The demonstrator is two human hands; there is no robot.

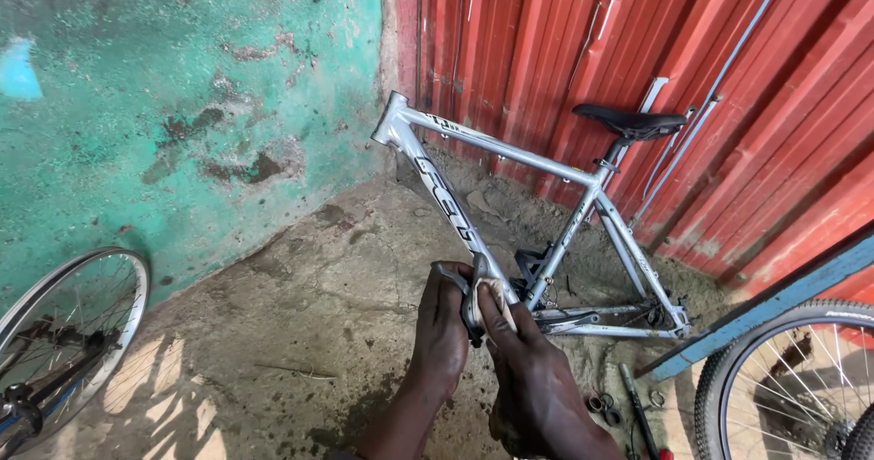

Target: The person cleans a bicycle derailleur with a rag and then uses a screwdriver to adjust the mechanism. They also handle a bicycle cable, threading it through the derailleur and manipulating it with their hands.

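Observation:
My left hand (439,333) and my right hand (533,378) together hold a small dark metal bicycle part (473,289) with a pale rag (496,289) pressed against it. Both hands are smeared with grease. Just behind them a silver bicycle frame (496,146) without wheels leans against a red corrugated metal wall (746,87). The frame carries a black saddle (630,121) at the upper right and a crank near its bottom bracket (546,287).
A spoked wheel (68,328) stands at the lower left against a worn green wall (182,105). Another wheel with a tyre (792,383) is at the lower right beside a blue bar (774,305). Small rings and tools (628,405) lie on the dirty concrete floor (300,314).

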